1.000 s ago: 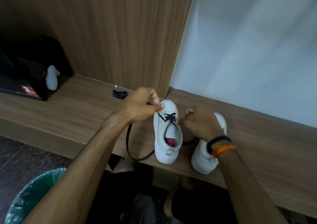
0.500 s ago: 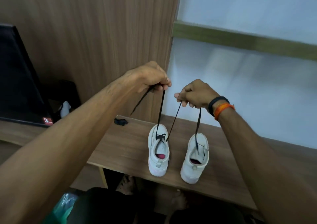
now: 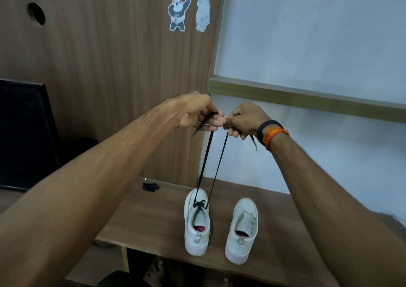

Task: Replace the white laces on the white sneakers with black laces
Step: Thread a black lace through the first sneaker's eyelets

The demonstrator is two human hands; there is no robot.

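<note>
black lace (image 3: 205,161) pulled taut from left sneaker (image 3: 197,222), both hands (image 3: 197,113) (image 3: 245,119) gripping ends

Two bear stickers (image 3: 189,14) on wood panel (image 3: 98,67), dark monitor (image 3: 24,133) left.

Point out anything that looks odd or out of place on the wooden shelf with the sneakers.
The right white sneaker has no lace at all, while the left white sneaker has a black lace through only its front eyelets. A small bundled black item, possibly the spare lace, lies loose behind them on the wooden shelf. No damage shows.
</note>
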